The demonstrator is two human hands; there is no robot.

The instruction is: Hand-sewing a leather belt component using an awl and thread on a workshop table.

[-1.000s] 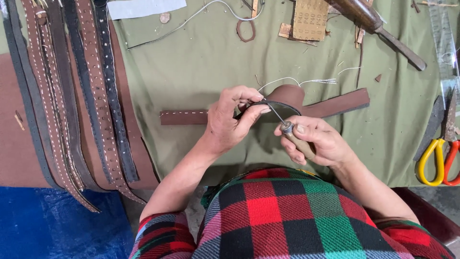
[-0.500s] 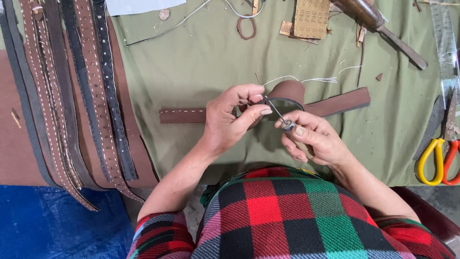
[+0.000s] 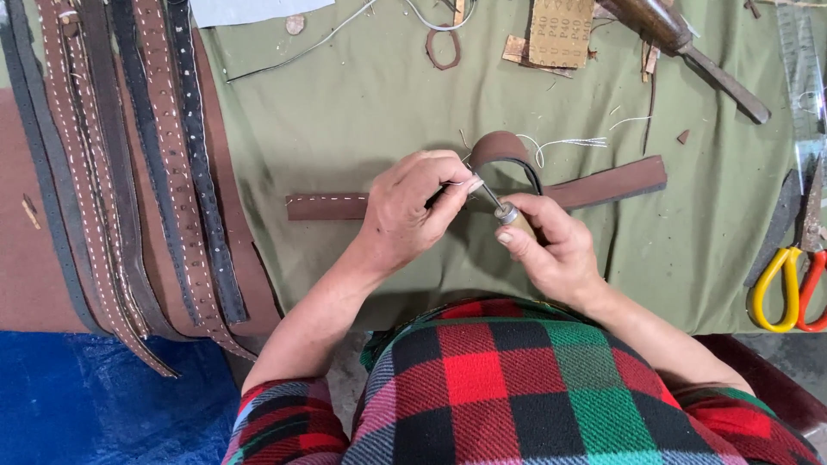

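Leather strap (image 3: pixel 517 168) loops up off the bench (image 3: pixel 345 112), pinched in the left hand (image 3: pixel 405 211); the right hand (image 3: pixel 551 250) grips an awl (image 3: pixel 498 207) aimed at it. Best to brace the fold firmly and push straight. Thread (image 3: pixel 568 143) lies beyond.

Stitched leather belts (image 3: pixel 129 172) are lying along the frame's left, sandpaper (image 3: pixel 560 33) is sitting at top centre, and yellow-and-red-handled scissors (image 3: pixel 788 284) are resting at right.
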